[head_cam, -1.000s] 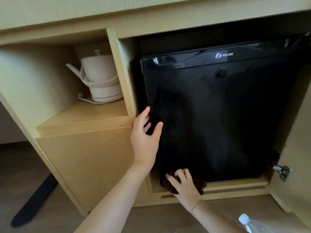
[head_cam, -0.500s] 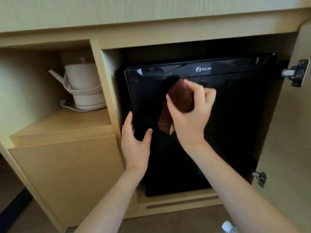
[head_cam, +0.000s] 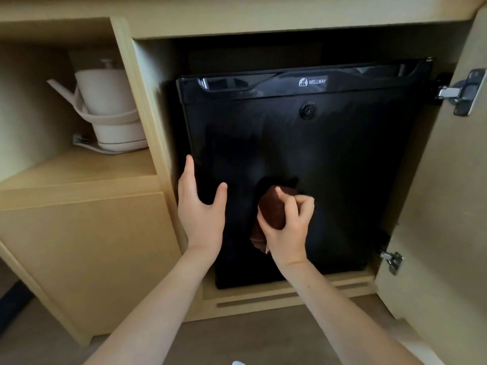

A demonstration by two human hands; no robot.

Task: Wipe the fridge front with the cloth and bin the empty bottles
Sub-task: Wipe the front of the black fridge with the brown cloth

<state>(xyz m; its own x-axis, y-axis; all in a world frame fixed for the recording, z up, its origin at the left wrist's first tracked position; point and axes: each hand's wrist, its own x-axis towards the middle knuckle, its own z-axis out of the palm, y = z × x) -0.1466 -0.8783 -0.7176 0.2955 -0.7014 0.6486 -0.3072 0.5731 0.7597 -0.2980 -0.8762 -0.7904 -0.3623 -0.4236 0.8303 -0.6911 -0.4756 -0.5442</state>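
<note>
On fridge (head_cam: 329, 159) front: right hand (head_cam: 286, 225) grip pinching cloth (head_cam: 272, 209); left hand (head_cam: 201, 206) beside it, grip spread.

Legible marking: one only. "WELLWAY" in white capitals, small white emblem immediately left of it, on glossy black top band of fridge (head_cam: 303, 159) door front, right of centre, above round lock. No other text, number, label or sign readable anywhere else: not on fridge door panel, kettle (head_cam: 110, 106) in left shelf compartment, cabinet hinges (head_cam: 459, 92) at right, or wooden cabinet (head_cam: 87, 248) surfaces.
</note>
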